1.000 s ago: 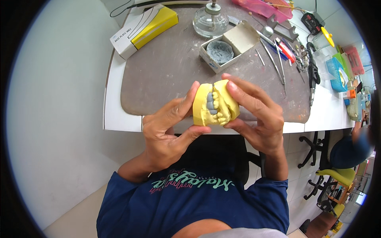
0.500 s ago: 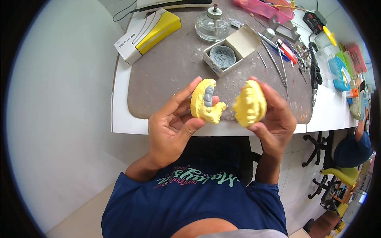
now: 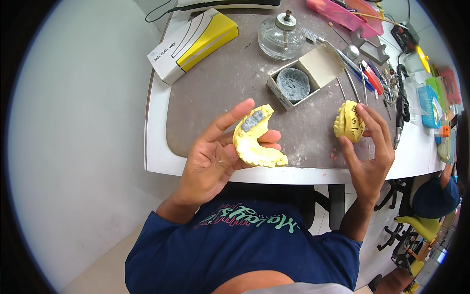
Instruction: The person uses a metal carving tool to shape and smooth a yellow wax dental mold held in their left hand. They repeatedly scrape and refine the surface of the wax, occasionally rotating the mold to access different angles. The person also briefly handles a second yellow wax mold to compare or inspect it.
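Observation:
My left hand point(image 3: 208, 164) holds a yellow dental cast point(image 3: 249, 147) shaped like a horseshoe, its tooth side turned up toward me. Grey wax teeth point(image 3: 253, 121) fill a stretch of its arch near the top. Thumb and fingers grip the cast from below and the left, with the index finger stretched up beside it. Farther right, my right hand point(image 3: 372, 152) has its thumb and fingers on a second yellow dental cast point(image 3: 349, 122) over the right part of the table. Dark handwriting marks this cast's base, and its teeth face left. Whether it rests on the table I cannot tell.
An opened small carton point(image 3: 281, 93) with a round grey wax block point(image 3: 293, 83) stands mid-table. Behind it is a glass spirit burner point(image 3: 281, 36). A white-and-yellow box point(image 3: 193, 46) lies at the left. Tweezers, pens and a handpiece point(image 3: 400, 117) spread along the right, below a pink tray point(image 3: 367, 22).
My right hand has carried its cast rightward, away from the other, and turned it so the marked base shows. My left hand has tilted its cast, bringing the tooth side into view.

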{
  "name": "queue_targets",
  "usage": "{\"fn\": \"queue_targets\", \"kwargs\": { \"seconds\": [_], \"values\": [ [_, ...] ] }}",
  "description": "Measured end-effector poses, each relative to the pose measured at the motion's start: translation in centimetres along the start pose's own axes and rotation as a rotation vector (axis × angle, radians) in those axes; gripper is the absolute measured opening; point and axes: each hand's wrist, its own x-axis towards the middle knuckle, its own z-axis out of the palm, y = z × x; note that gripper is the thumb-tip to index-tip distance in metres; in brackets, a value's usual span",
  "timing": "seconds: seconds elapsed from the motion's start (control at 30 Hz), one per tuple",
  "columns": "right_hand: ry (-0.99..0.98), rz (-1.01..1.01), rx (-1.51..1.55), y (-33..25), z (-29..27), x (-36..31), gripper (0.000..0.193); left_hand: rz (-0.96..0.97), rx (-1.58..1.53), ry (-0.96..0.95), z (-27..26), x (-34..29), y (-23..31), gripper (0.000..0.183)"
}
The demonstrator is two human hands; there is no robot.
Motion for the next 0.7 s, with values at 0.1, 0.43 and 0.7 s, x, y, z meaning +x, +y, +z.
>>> {"fn": "queue_targets", "kwargs": {
  "seconds": [0.1,0.43,0.7],
  "values": [
    [-0.052,-0.035,-0.116,-0.1,0.6,0.3,0.055,0.004,-0.003,0.006,0.0,0.2,0.1,0.065],
    [-0.083,0.019,-0.039,0.2,1.0,0.4,0.054,-0.001,0.053,-0.005,0.1,0.3,0.4,0.066],
    [0.125,-0.060,0.030,1.6,-0.9,1.4,0.039,-0.011,0.143,0.069,0.7,0.3,0.2,0.074]
  ]
}}
